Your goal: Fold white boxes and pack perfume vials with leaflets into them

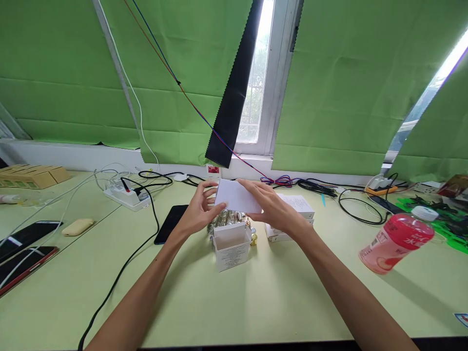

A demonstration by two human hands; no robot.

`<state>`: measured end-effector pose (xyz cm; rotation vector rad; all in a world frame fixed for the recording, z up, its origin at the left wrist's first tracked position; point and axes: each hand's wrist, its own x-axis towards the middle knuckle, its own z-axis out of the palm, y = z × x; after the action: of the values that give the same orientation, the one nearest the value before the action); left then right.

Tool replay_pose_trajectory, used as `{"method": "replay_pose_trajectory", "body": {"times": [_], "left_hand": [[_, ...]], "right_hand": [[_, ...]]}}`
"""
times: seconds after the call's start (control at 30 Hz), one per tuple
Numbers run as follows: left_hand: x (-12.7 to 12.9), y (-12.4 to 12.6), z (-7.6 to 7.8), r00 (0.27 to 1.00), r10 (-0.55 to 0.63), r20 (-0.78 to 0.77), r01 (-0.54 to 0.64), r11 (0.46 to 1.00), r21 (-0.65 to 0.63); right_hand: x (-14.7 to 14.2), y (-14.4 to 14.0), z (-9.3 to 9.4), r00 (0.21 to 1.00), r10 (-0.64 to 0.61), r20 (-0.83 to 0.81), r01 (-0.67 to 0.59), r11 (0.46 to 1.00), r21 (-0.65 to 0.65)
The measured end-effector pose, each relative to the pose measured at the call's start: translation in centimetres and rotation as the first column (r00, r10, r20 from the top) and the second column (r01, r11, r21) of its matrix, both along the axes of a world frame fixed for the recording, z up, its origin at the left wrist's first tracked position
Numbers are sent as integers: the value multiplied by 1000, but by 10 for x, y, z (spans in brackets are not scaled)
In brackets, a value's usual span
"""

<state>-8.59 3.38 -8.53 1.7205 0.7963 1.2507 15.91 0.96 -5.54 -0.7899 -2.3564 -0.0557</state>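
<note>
**Both hands on a white card above an open box**

The left hand [197, 212] and the right hand [272, 207] meet at the middle of the pale green table [256, 297], both pinching a white folded card [237, 196]. The left hand's fingers close on its left edge; the right hand lies over its right part, fingers spread along the top, thumb hidden beneath. The card is held tilted, just above a small white open box [231, 248] that stands upright on the table, flaps up, printed text on its near face. Directly behind the box, between it and the card, sits a crinkled silver foil bundle [228, 218]; whether the card touches it cannot be told. A small gold object [253, 239] lies just right of the box.

Just right of the hands is a stack of flat white boxes [296, 214]. A black phone [171, 223] lies face down left of the left wrist, crossed near by a black cable [120, 273]. Farther left is a white power strip [126, 195], and at the left edge two more phones [25, 246] on white leads. A pink drink bottle [397, 239] with a white cap lies tipped at the right. Green curtains [347, 83] hang across the far window.
</note>
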Motion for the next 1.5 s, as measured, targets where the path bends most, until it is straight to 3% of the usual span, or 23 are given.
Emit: {"method": "replay_pose_trajectory", "body": {"times": [0.7,1.07,1.5], "left_hand": [[4,-2,1,1000,-23,-12,23,999,32],[0,-2,2,997,29,-73,-24,998,65],[0,-7,4,984,71,-161,-57,995,87]], "right_hand": [[3,5,-7,1000,-10,3,10,1000,23],[5,-1,1,999,-26,34,23,997,72],[5,-9,8,997,-56,54,55,998,21]]}}
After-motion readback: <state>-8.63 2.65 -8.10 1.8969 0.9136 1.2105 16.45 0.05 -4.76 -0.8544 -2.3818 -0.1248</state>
